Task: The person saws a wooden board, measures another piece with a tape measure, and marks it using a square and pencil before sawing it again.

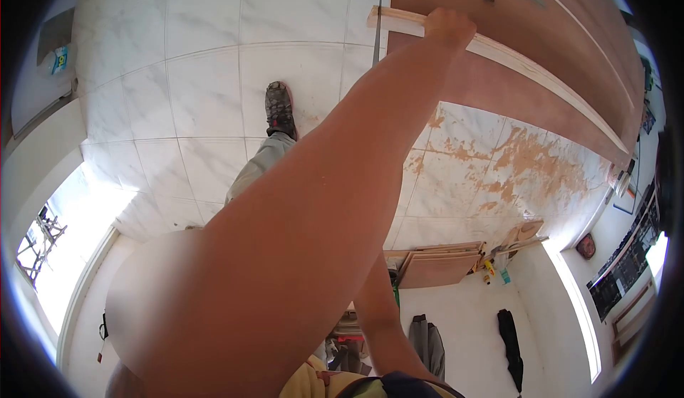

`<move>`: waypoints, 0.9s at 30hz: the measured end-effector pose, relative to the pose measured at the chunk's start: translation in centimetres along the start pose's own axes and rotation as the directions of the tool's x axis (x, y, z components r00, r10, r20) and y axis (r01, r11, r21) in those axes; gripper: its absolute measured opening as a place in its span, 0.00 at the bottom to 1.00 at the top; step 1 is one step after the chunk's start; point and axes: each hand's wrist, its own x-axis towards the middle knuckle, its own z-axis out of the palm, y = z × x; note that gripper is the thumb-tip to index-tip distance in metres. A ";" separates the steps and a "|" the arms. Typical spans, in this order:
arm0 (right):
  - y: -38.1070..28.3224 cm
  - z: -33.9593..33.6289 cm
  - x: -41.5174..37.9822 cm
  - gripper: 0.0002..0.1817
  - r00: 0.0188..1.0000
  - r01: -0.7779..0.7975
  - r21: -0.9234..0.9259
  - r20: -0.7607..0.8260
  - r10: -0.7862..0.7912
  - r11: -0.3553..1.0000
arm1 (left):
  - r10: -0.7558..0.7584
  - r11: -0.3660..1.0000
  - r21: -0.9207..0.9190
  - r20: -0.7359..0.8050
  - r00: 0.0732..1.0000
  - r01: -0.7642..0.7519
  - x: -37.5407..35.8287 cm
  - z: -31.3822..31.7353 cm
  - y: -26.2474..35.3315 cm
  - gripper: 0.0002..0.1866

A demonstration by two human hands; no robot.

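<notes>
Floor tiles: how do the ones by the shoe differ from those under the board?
The tiles by the shoe are clean, white marble-look. The tiles under the board are smeared with orange-brown sawdust. Both are the same large square, grey-veined tile. One hand grips the board's edge.

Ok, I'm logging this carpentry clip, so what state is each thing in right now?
Wooden strip: gripped at its end, lying along the panel.
Wood panel: flat, under the strip.
Hand: closed on the wooden strip.
Floor tiles: dusted with sawdust.
Boards: stacked by the wall.
</notes>
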 end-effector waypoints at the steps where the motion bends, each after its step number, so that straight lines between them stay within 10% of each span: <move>1: 0.6 0.1 1.1 0.17 0.998 0.026 -0.011 0.053 -0.025 1.000 | 0.006 1.000 0.010 -0.008 1.000 -0.006 0.3 -0.2 0.0 0.12; 10: 0.2 -0.8 -6.9 0.22 0.981 0.060 -0.162 0.193 -0.028 0.985 | -0.008 0.999 -0.034 -0.022 1.000 0.007 -1.8 1.5 1.0 0.09; 15: 1.0 -8.9 -19.3 0.27 0.886 -0.057 -0.259 0.433 0.169 0.964 | -0.149 0.989 -0.014 -0.108 0.983 0.149 -4.8 4.8 3.0 0.26; 21: 0.2 -22.2 -27.7 0.19 0.843 -0.466 -0.321 0.122 0.524 0.825 | -0.169 0.983 -0.085 -0.085 0.982 0.162 -7.4 8.9 2.3 0.36; 27: -3.9 -32.1 -26.4 0.06 0.706 -0.655 0.215 -0.167 0.688 0.724 | -0.241 0.953 -0.258 -0.319 0.917 0.161 -11.0 9.3 0.8 0.31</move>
